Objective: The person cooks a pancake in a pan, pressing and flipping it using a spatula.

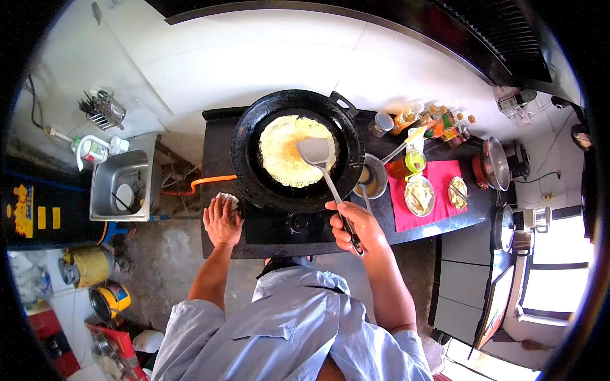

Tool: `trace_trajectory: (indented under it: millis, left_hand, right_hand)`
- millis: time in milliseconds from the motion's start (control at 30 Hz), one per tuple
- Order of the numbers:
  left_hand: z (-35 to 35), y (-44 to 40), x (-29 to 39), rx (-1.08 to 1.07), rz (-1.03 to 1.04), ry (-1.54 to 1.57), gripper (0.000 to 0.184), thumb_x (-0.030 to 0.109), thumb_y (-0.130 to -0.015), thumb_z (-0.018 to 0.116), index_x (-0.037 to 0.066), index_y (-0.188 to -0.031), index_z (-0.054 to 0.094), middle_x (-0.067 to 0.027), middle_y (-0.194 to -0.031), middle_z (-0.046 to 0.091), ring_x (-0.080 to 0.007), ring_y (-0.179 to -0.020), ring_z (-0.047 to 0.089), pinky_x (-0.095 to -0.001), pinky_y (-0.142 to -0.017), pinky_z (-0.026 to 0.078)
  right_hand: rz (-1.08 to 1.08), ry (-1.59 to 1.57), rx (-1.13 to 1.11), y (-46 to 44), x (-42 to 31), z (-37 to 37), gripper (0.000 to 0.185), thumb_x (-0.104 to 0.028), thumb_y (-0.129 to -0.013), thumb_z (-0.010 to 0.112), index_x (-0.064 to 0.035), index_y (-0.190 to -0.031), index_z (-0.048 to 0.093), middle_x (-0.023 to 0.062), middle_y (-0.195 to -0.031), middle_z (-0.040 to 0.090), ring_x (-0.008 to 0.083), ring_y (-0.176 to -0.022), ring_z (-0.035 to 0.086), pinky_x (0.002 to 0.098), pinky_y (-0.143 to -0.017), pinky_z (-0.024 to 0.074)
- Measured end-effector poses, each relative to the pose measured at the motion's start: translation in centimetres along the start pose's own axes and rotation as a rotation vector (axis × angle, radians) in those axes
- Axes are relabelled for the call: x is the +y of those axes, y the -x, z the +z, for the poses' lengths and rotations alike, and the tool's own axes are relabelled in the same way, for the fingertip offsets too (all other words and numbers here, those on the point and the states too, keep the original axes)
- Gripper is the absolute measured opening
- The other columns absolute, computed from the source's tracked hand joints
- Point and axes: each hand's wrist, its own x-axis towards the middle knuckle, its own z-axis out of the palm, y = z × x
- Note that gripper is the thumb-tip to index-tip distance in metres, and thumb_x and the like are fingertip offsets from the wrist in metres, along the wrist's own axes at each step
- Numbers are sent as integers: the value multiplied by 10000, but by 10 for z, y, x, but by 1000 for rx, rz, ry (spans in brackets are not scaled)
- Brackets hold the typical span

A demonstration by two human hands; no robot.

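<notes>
A large black wok (246, 149) stands on the stove, with a round, pale yellow pancake (279, 155) spread in it, browned near the middle. My right hand (359, 227) is closed around the handle of a metal spatula (316, 152). The spatula's broad blade is over the upper right part of the pancake; whether it touches cannot be told. On the counter just left of the stove controls, my left hand (222, 222) is pressed over a bunched white cloth (231, 199), its fingers bent around it. Part of the cloth is hidden under the palm.
A pot (379, 180) with liquid and a ladle sits right of the wok. Further right, a red mat (438, 214) holds a bowl of pale strips (419, 195) and a green-lidded jar (415, 162). Bottles (438, 120) line the wall. An orange hose (206, 181) and a sink (121, 213) are left.
</notes>
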Motion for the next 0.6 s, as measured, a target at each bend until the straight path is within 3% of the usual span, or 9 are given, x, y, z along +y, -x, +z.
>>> trace_trajectory:
  millis: [500,600]
  left_hand:
    - [-4,-2,2,-51,-11,-35,550,384,-988,600,203,-1504,552,-58,-1645,430,-258,-1557,337,-483,-1289,207]
    - [-7,-2,4,-63,-11,-39,550,389,-997,592,192,-1509,547,-62,-1647,426,-262,-1557,334,-484,-1287,212]
  right_hand:
    - [17,-230,-4,32,40,6,341,-305,-1113,526,-57,-1345,565,36,-846,553,119,-577,487,278,-443,379]
    - [-7,-129,13,39,40,13,336,-290,-1114,523,-43,-1340,560,45,-842,544,120,-577,486,284,-444,387]
